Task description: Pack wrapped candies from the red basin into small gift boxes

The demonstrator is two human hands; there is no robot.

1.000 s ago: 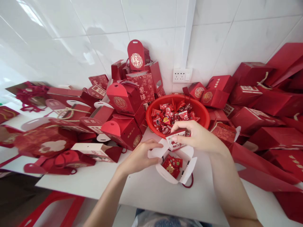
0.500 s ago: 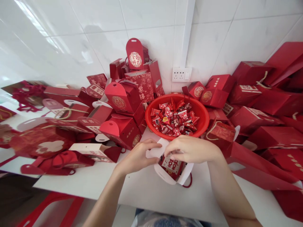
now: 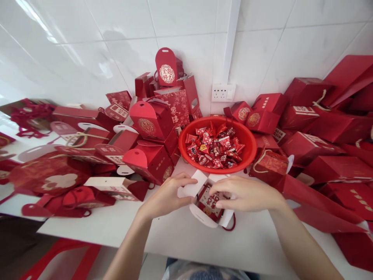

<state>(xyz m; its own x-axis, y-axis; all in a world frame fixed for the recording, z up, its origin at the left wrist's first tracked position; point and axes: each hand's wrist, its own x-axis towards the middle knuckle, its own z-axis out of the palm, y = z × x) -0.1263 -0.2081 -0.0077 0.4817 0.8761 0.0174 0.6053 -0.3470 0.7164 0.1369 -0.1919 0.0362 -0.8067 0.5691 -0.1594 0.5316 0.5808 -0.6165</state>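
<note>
A red gift box (image 3: 211,204) stands with its white-lined flaps spread, just in front of me on the table. Inside it lies a red printed packet or panel with a pale pattern. My left hand (image 3: 170,194) holds the box's left flap between thumb and fingers. Over the right side of the opening is my right hand (image 3: 250,192), its fingers curved and parted from the thumb; nothing shows between them. Beyond the box sits a red plastic basin (image 3: 252,146) with many red-wrapped candies (image 3: 215,147). A dark red cord (image 3: 233,223) loops out from the box's near right side.
Red gift boxes (image 3: 151,161) are piled left of the basin, and more red boxes (image 3: 317,142) crowd the right. A white table (image 3: 175,237) carries everything. A tiled wall (image 3: 186,23) with a socket (image 3: 223,93) stands behind. A red stool or chair (image 3: 67,256) is at lower left.
My right hand has shifted slightly right and down, its fingers spreading from the thumb, so more of the box's inside shows. My left hand stays at the left flap.
</note>
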